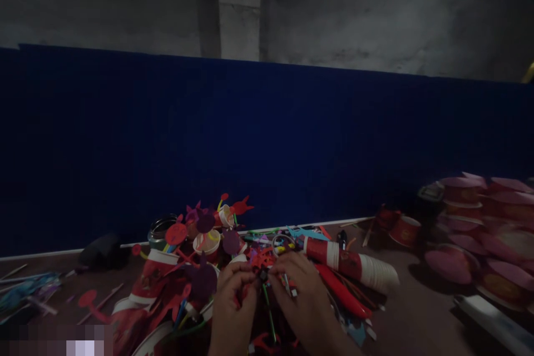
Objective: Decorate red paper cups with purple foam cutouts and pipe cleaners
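Note:
My left hand (233, 303) and my right hand (302, 295) meet low in the middle of the view, fingers pinched together around a small dark piece (263, 275) at the top of a thin green stick (269, 311). Both hands are closed on it. Right behind my hands lies a heap of red and purple paper cut-outs (196, 256) mixed with small paper cups (207, 241). A stack of red and white paper cups (354, 264) lies on its side just right of my right hand.
A dark blue partition (267, 139) rises behind the table. Pink and red bowls with lids (479, 222) are piled at the right. A glass jar (161, 231) stands left of the heap. Loose sticks and a dark object (102, 253) lie at the left.

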A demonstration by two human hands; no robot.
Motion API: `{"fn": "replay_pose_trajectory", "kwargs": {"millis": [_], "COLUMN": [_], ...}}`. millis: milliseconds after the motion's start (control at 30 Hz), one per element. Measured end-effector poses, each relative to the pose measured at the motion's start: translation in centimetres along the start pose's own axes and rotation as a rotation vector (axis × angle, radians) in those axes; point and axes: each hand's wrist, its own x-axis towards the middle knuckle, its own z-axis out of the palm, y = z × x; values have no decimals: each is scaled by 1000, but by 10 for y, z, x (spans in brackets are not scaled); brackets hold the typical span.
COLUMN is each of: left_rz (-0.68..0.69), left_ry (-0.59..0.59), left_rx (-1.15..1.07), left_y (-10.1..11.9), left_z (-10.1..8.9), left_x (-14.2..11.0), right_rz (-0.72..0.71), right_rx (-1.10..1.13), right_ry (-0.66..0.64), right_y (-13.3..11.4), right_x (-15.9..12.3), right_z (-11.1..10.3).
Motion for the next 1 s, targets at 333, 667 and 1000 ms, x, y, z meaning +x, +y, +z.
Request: {"fn": "replay_pose_trajectory", "kwargs": {"millis": [333,667,1000], "left_rz": [340,388,297], "left_ry": [35,61,153], "left_rx": [291,287,262], "left_y": [0,3,7], "left_z": [-1,0,0], "left_x": [-5,-6,-2], "right_rz": [18,-67,157], "right_rx": [-12,-4,-108], "right_ry": [-103,-3,-118], "right_y": [2,-2,12], "right_x": [-3,-2,8], "right_z": [5,7,-3]}}
